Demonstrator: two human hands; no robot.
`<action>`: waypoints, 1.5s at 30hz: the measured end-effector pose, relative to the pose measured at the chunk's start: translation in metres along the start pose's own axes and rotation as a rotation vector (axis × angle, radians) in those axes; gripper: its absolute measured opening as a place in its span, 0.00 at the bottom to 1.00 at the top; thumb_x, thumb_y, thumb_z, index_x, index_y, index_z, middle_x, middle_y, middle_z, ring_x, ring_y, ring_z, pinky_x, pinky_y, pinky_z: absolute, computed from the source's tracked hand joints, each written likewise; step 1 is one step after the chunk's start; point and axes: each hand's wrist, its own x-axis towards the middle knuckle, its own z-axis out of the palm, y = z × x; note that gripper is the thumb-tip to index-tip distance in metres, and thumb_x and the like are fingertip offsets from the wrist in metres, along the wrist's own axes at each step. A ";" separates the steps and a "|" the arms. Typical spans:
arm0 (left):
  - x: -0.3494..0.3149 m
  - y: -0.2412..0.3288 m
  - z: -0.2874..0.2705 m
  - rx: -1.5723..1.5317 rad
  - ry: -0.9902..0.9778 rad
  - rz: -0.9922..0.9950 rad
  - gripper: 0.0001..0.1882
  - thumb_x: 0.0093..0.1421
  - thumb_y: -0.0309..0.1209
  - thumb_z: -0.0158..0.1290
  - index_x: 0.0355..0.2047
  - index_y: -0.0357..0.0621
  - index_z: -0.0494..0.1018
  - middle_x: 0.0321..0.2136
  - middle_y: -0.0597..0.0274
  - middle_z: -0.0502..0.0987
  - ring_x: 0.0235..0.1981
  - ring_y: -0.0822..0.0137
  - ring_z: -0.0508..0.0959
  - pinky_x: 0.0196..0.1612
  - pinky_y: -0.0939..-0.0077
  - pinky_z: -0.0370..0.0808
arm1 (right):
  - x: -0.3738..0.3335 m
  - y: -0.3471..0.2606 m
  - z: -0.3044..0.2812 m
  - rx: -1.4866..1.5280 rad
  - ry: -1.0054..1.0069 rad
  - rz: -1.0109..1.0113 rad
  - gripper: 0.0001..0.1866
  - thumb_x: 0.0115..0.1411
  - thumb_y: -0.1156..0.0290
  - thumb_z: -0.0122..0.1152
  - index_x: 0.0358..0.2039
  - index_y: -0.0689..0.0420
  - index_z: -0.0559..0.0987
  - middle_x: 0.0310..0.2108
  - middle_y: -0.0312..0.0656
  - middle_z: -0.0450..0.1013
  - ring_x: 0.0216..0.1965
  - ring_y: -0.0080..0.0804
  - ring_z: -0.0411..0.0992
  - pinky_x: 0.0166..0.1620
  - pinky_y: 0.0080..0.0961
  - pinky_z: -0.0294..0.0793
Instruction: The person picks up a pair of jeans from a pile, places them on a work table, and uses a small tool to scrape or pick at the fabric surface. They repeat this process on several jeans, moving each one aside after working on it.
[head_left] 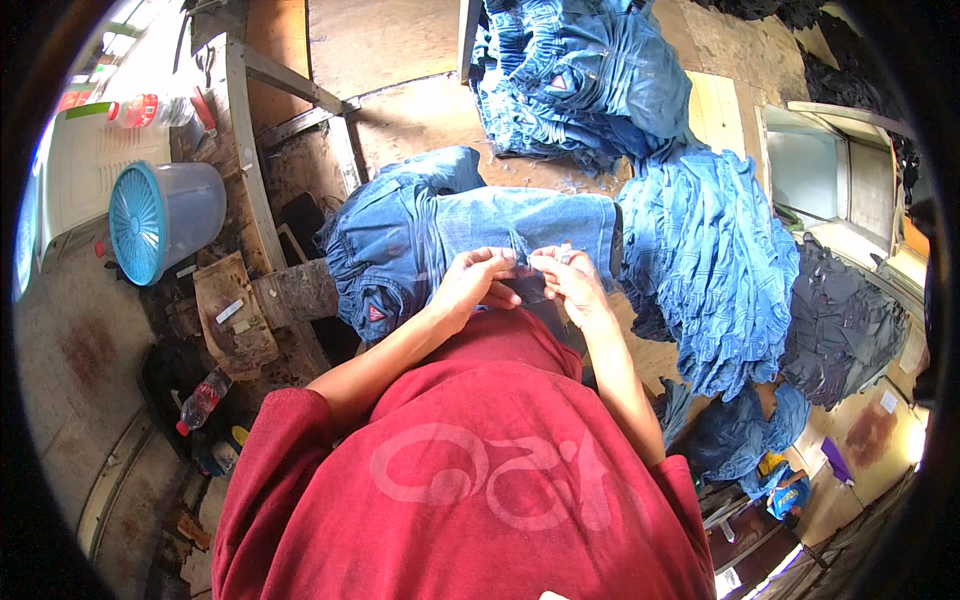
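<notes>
In front of me a blue denim garment (525, 212) is stretched flat across a narrow support, its bunched part (385, 240) with a small red triangular patch lying to the left. My left hand (478, 283) is closed in a pinch at the near edge of the cloth, its lower fingers curled. Close on its right, my right hand (572, 284) also pinches at that edge, thumb against fingers. A small frayed blue tuft (520, 246) shows between the fingertips. Whatever fine bit lies inside the pinches is too small to make out.
Stacked denim garments (590, 80) lie beyond; another denim heap (705, 270) hangs close on the right, with dark garments (845, 320) past it. At left are a wooden frame (240, 150), a blue-lidded plastic bucket (200, 215) and a bottle (205, 400). Another person (788, 495) is at lower right.
</notes>
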 end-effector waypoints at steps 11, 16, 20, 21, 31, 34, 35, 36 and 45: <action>0.014 -0.010 0.002 0.135 -0.021 0.140 0.13 0.71 0.37 0.58 0.45 0.39 0.80 0.38 0.58 0.87 0.20 0.72 0.79 0.29 0.78 0.78 | -0.003 -0.008 0.007 -0.273 0.042 -0.116 0.11 0.64 0.63 0.70 0.39 0.58 0.85 0.30 0.35 0.81 0.25 0.15 0.70 0.26 0.16 0.67; 0.014 -0.014 0.000 0.105 -0.018 0.117 0.14 0.71 0.37 0.56 0.46 0.37 0.79 0.39 0.57 0.87 0.21 0.72 0.79 0.30 0.78 0.78 | -0.002 -0.005 0.004 -0.099 0.045 -0.050 0.10 0.64 0.65 0.69 0.38 0.58 0.83 0.26 0.29 0.75 0.23 0.13 0.66 0.26 0.17 0.67; 0.008 -0.010 0.001 -0.003 0.003 0.085 0.14 0.72 0.37 0.56 0.47 0.38 0.79 0.40 0.57 0.87 0.20 0.72 0.79 0.28 0.79 0.78 | -0.002 -0.005 -0.001 -0.023 0.013 -0.021 0.09 0.63 0.64 0.70 0.37 0.56 0.84 0.26 0.29 0.75 0.24 0.14 0.67 0.26 0.16 0.67; 0.007 -0.008 0.002 0.003 0.005 0.073 0.14 0.72 0.37 0.56 0.47 0.39 0.79 0.40 0.56 0.87 0.19 0.72 0.78 0.28 0.79 0.78 | -0.001 -0.005 -0.002 -0.047 0.034 -0.004 0.09 0.63 0.63 0.70 0.37 0.55 0.84 0.27 0.30 0.76 0.25 0.15 0.69 0.26 0.16 0.68; 0.014 -0.008 0.004 0.111 -0.061 0.096 0.14 0.73 0.40 0.57 0.44 0.40 0.80 0.39 0.58 0.87 0.18 0.73 0.77 0.24 0.79 0.75 | 0.000 -0.007 0.006 -0.150 0.032 -0.049 0.10 0.63 0.65 0.70 0.37 0.57 0.82 0.26 0.32 0.75 0.23 0.16 0.67 0.26 0.18 0.68; 0.012 -0.009 0.005 0.105 -0.036 0.079 0.14 0.73 0.39 0.57 0.43 0.40 0.79 0.37 0.61 0.85 0.18 0.73 0.77 0.25 0.79 0.76 | -0.002 -0.009 0.005 -0.118 0.034 -0.028 0.10 0.63 0.64 0.70 0.36 0.57 0.82 0.26 0.32 0.75 0.23 0.15 0.67 0.26 0.18 0.68; 0.011 -0.008 0.006 0.098 -0.028 0.070 0.13 0.73 0.39 0.57 0.43 0.40 0.79 0.36 0.62 0.84 0.18 0.73 0.77 0.25 0.79 0.76 | -0.003 -0.010 0.005 -0.117 0.026 -0.024 0.10 0.63 0.64 0.70 0.36 0.57 0.82 0.26 0.32 0.75 0.23 0.15 0.67 0.26 0.18 0.68; 0.010 -0.008 0.006 0.094 -0.018 0.065 0.13 0.73 0.39 0.57 0.43 0.40 0.79 0.35 0.62 0.84 0.18 0.73 0.77 0.25 0.79 0.76 | -0.003 -0.010 0.005 -0.119 0.028 -0.017 0.10 0.63 0.64 0.70 0.36 0.57 0.82 0.26 0.32 0.75 0.23 0.15 0.67 0.26 0.18 0.68; 0.012 -0.008 0.011 0.128 0.010 0.127 0.13 0.73 0.39 0.57 0.41 0.41 0.79 0.34 0.62 0.81 0.18 0.71 0.78 0.24 0.78 0.76 | 0.002 -0.006 0.002 -0.184 0.016 -0.045 0.11 0.61 0.63 0.71 0.36 0.56 0.83 0.29 0.34 0.78 0.25 0.18 0.70 0.27 0.19 0.69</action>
